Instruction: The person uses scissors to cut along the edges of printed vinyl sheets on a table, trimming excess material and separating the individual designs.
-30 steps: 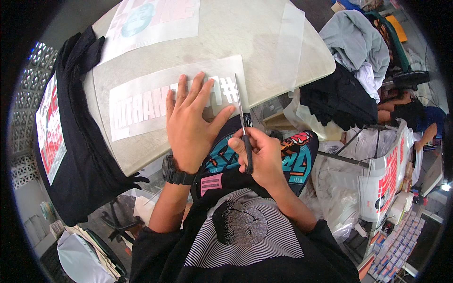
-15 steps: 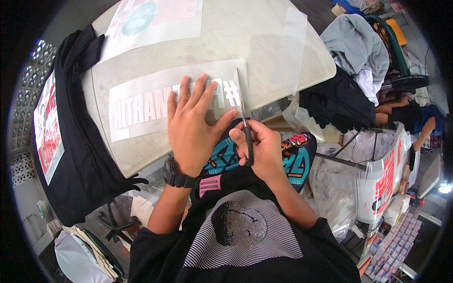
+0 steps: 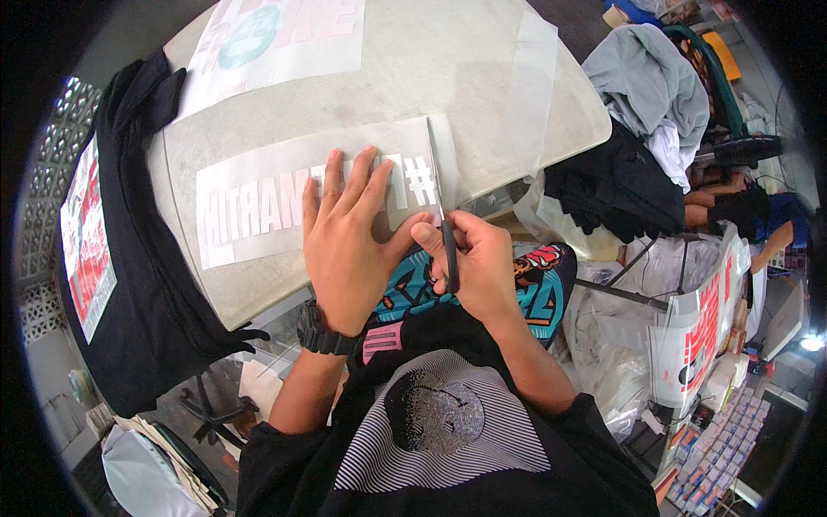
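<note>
A whitish translucent sheet (image 3: 226,171) with large mirrored white lettering lies on the pale table (image 3: 388,95). My left hand (image 3: 345,237) rests flat on it with fingers spread, covering some of the letters. A black watch (image 3: 326,330) is on that wrist. My right hand (image 3: 482,267) grips scissors (image 3: 449,250) by their black handles. The blades point away from me along the sheet's right end, just past the last symbol, and a narrow strip (image 3: 444,159) shows to their right. How far apart the blades are is hard to tell.
Another printed sheet (image 3: 301,52) lies at the table's far left. A black garment (image 3: 146,284) with a red-and-white print hangs over the left edge. Dark cloth (image 3: 612,189) and a grey garment (image 3: 650,82) are piled at right. Another person (image 3: 758,215) is at far right.
My right hand and the scissors have moved slightly away from me along the sheet's right end. The strip beside the blades looks more separate. My left hand stays flat on the sheet.
</note>
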Demonstrator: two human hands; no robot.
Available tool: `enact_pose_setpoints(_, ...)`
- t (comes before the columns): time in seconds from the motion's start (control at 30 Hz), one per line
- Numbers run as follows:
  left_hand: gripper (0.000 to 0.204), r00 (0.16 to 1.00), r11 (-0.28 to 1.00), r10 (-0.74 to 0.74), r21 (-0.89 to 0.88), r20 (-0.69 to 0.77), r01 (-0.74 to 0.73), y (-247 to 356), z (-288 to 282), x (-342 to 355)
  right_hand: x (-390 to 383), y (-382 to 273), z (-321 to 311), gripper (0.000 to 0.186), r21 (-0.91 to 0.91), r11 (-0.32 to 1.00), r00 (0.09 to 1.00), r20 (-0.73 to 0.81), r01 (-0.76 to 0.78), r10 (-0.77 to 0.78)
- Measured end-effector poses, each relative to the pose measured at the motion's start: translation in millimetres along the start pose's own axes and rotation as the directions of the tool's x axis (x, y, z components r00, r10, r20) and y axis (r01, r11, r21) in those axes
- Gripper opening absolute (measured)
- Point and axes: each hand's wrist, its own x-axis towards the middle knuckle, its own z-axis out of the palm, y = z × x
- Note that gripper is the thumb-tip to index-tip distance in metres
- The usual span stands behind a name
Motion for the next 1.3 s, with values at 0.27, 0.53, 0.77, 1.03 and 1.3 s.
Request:
enact_pose_setpoints(0.27, 0.056, 0.981, 0.985, 0.175, -0.028, 0.082, -0.173, -26, -24, 19, 11, -37, -28, 0.031, -0.03, 0.997, 0.98, -0.183, 0.066, -0.071)
enact_pose_setpoints(0.53, 0.032, 0.998, 0.999, 0.03, -0.025, -0.059, -0.031, -49, -48, -7, 49, -57, -54, 0.043, -0.821, 0.324, 0.836, 0.298, 0.47, -0.46)
enact_pose_setpoints(0.77, 0.027, 0.971, 0.972, 0.231, -0.049, 0.059, -0.229, -65, -60, -1, 93, -86, -77, 0.044, -0.971, 0.086, 0.808, 0.134, 0.222, -0.574)
enact_pose_setpoints(1.03, 0.028, 0.916, 0.915, 0.388, -0.163, 0.105, -0.369, -26, -22, 19, 34, -64, -75, 0.046, -0.469, 0.746, 0.722, -0.279, 0.473, -0.633)
enact_pose_setpoints(1.3, 0.028, 0.902, 0.913, 0.407, -0.034, 0.147, -0.406, -35, -6, 88, -44, 3, -55, 0.034, 0.142, 0.95, 0.961, -0.056, 0.277, -0.272)
